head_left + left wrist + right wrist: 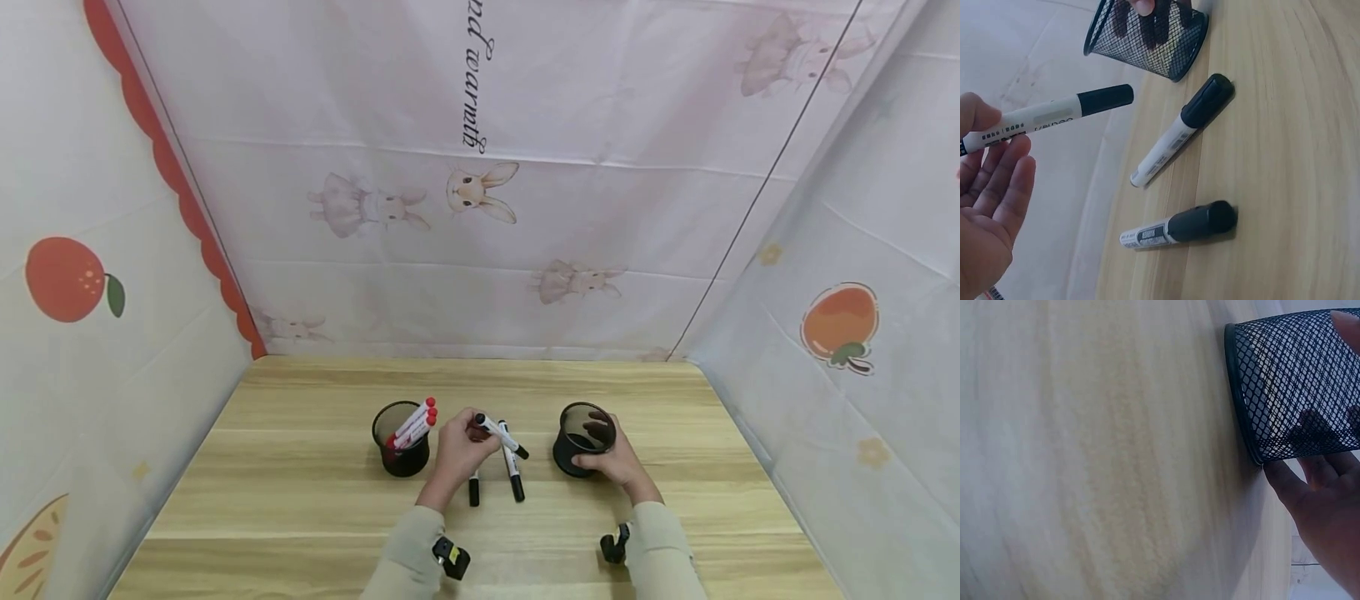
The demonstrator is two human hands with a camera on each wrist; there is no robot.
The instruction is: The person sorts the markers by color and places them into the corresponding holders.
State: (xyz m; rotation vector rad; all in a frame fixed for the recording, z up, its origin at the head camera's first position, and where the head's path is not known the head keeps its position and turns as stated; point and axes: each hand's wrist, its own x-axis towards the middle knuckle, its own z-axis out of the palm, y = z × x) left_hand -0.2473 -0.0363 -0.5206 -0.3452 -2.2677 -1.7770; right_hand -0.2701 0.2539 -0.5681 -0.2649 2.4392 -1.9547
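Observation:
My left hand (459,454) pinches a black-capped whiteboard marker (1041,119) between thumb and fingers, held above the table. Below it two more black-capped markers lie on the wood: one marker (513,475) to the right and another marker (474,490), partly hidden by the hand in the head view. At the right, my right hand (621,462) grips an upright black mesh pen cup (573,454), thumb at the front and fingers round the far side. No pens show inside this cup. In the right wrist view the mesh cup (1304,381) stands with its base at the tabletop.
A second black mesh cup (403,462) stands left of my left hand, with several red-capped markers (416,425) leaning in it. The wooden table (300,500) is bounded by a printed cloth backdrop (420,317) behind and on both sides.

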